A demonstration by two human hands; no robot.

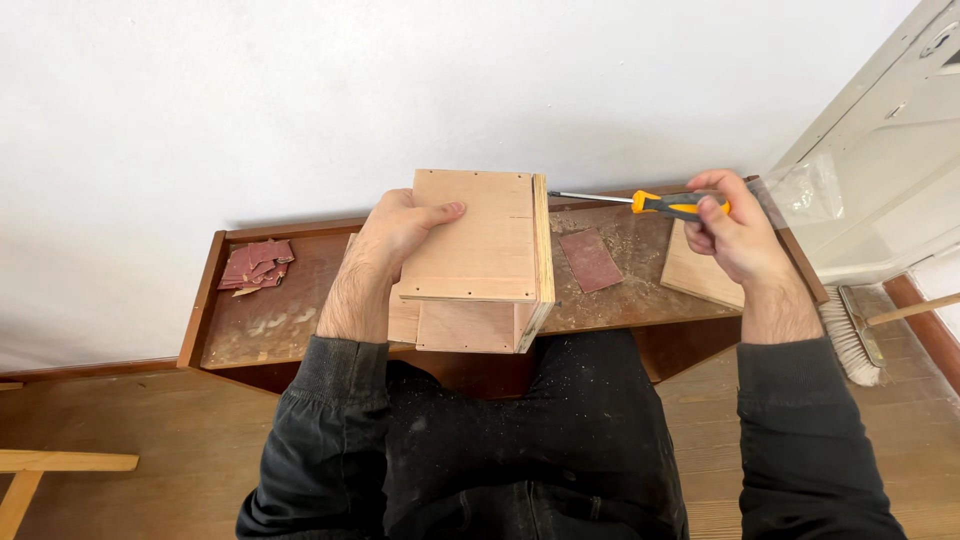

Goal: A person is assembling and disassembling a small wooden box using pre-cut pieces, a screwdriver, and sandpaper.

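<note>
Left hand (395, 235) grasps wooden box (480, 250), mid-bench (260, 335), overhanging near edge | right hand (735, 235) fingers clenched on screwdriver (660, 204), tip toward box's right side | risk: box tips or tool slips, grip one-sided.

White wall (300, 90), wood floor (130, 430), low brown bench (250, 335), white door (890, 150)

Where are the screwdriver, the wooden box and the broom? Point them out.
screwdriver (668, 205), head view, orange handle.
wooden box (478, 240), head view, top panel.
broom (848, 340), head view, bristles.
</note>
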